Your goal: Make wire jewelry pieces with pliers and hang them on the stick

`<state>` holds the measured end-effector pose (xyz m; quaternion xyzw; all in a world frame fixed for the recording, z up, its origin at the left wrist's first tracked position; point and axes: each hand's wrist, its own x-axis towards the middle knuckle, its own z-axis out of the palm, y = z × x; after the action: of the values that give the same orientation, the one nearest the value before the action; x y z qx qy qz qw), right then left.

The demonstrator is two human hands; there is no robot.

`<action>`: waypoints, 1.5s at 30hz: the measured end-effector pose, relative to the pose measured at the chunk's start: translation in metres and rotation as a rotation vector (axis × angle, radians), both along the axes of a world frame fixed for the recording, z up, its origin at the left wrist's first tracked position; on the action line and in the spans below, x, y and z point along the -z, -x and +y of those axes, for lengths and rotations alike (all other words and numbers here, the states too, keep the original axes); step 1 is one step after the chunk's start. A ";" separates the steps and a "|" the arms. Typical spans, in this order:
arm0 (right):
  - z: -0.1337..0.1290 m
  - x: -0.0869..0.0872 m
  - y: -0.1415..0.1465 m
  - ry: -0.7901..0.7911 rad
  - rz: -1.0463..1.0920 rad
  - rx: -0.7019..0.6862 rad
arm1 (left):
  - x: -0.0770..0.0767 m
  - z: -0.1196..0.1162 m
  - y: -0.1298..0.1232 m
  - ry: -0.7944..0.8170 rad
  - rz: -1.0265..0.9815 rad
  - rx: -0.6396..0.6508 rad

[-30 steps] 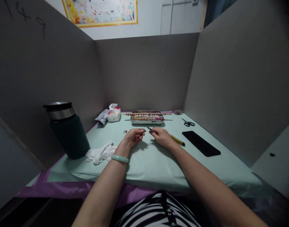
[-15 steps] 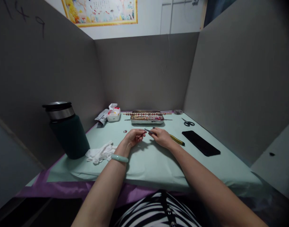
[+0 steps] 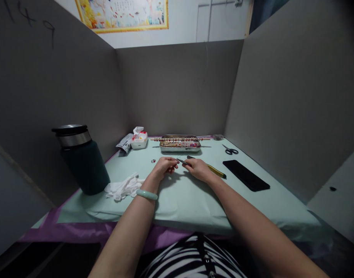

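My left hand (image 3: 166, 166), a pale green bangle on its wrist, is closed in a pinch over the table. Whatever small thing its fingertips hold is too tiny to make out. Just to the right, my right hand (image 3: 196, 168) grips slim dark tweezers (image 3: 181, 161), their tip pointing left at the left fingertips. Beneath and behind the right hand lie pliers with yellow handles (image 3: 217, 172), partly hidden by it. A small ring-like piece with red beads (image 3: 153, 161) rests on the cloth beyond my left hand.
Further back sits a metal tray (image 3: 180, 149) of beads, with a beaded stick (image 3: 206, 138) across it. A green bottle (image 3: 83, 166), crumpled white tissue (image 3: 123, 188) and white box (image 3: 139, 142) are left; scissors (image 3: 231, 150) and a black phone (image 3: 245, 175) right. Grey partitions enclose the table.
My left hand has turned slightly, its fingers curling a little more downward. My right hand has shifted a touch, showing more of the pliers' dark head. Everything else stays put.
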<state>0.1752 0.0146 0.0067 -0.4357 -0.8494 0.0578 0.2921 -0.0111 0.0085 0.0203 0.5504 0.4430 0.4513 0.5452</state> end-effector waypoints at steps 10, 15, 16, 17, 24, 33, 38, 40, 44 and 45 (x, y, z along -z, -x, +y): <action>0.000 -0.001 -0.004 -0.035 0.018 -0.058 | -0.001 -0.001 0.006 -0.005 -0.029 0.114; 0.000 -0.003 -0.006 -0.041 0.020 -0.098 | -0.002 -0.001 0.008 0.034 -0.121 0.208; 0.000 -0.003 -0.006 -0.043 0.026 -0.107 | -0.002 -0.001 0.008 0.041 -0.146 0.227; -0.001 -0.004 -0.006 -0.045 0.032 -0.113 | -0.002 -0.002 0.008 0.049 -0.167 0.245; -0.002 -0.004 -0.004 -0.097 0.025 -0.109 | 0.000 -0.001 0.011 0.105 -0.236 0.321; -0.005 -0.006 -0.002 -0.236 -0.016 -0.001 | 0.002 0.001 0.012 0.124 -0.296 0.345; -0.006 -0.004 0.002 -0.254 0.052 -0.030 | -0.002 -0.003 0.010 0.086 -0.318 0.355; -0.005 -0.003 0.003 -0.215 0.090 -0.069 | -0.003 -0.004 0.010 0.070 -0.313 0.348; -0.004 -0.002 0.002 -0.186 0.113 -0.115 | -0.003 -0.003 0.011 0.080 -0.284 0.362; -0.004 -0.003 0.001 -0.191 0.112 -0.120 | -0.002 -0.002 0.011 0.087 -0.275 0.369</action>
<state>0.1740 0.0109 0.0093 -0.3502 -0.8580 0.0184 0.3753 -0.0224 0.0060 0.0225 0.5316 0.2754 0.3950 0.6968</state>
